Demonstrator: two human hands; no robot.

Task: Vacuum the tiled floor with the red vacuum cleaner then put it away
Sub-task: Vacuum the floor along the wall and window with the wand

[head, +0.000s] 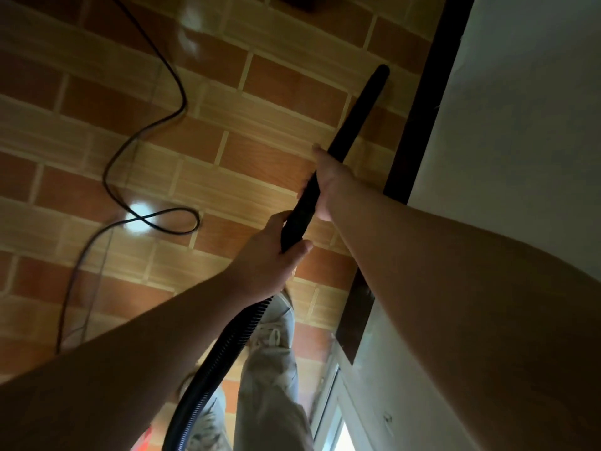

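Note:
I hold a black vacuum wand (pixel 354 118) that slants up to the right, its tip on the tiled floor (pixel 227 177) close to the dark baseboard (pixel 419 102). My right hand (pixel 328 180) grips the wand higher along the tube. My left hand (pixel 270 255) grips its lower end, where the ribbed black hose (pixel 224 353) joins. The hose curves down past my legs. A small piece of red (pixel 146 441) shows at the bottom edge, partly hidden by my left arm; I cannot tell if it is the vacuum cleaner's body.
A black power cord (pixel 143 138) loops across the floor on the left. A white wall (pixel 520 125) with the baseboard runs along the right. My leg and shoe (pixel 273 340) are below the hands. A window or door frame (pixel 331 402) sits bottom right.

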